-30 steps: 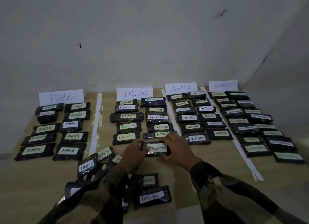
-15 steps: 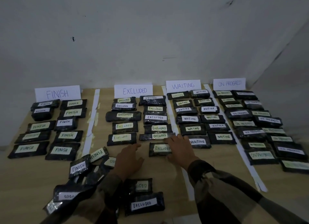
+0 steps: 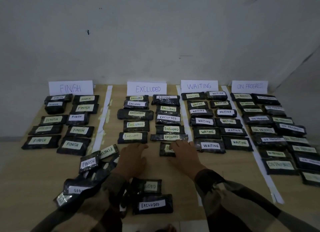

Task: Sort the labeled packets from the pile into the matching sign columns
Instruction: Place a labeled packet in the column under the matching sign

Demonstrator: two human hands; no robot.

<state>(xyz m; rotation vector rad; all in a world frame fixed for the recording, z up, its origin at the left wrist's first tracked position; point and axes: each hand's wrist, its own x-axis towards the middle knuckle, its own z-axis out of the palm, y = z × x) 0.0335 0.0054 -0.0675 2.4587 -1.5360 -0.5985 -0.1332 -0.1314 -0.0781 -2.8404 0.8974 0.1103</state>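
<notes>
Black packets with white or yellow labels lie in rows under four paper signs: FINISH [image 3: 71,87], EXCLUDED [image 3: 146,88], WAITING [image 3: 199,86] and ON PROGRESS [image 3: 249,86]. An EXCLUDED packet [image 3: 164,150] lies flat at the near end of the EXCLUDED column. My right hand [image 3: 185,153] rests flat over its right half, fingers straight, hiding most of its label. My left hand [image 3: 132,158] lies flat on the table left of it, holding nothing. The unsorted pile [image 3: 90,164] sits near left, with FINISH packets on top and two EXCLUDED packets [image 3: 153,204] at the near middle.
White paper strips [image 3: 102,120] divide the columns on the wooden table [image 3: 225,176]. A grey wall rises right behind the signs. The ON PROGRESS column [image 3: 278,164] runs along the right edge. My sleeves cover part of the pile.
Both hands held the EXCLUDED packet a second ago. It now lies flat in its column; my left hand has let go and slid left, and my right hand lies across it.
</notes>
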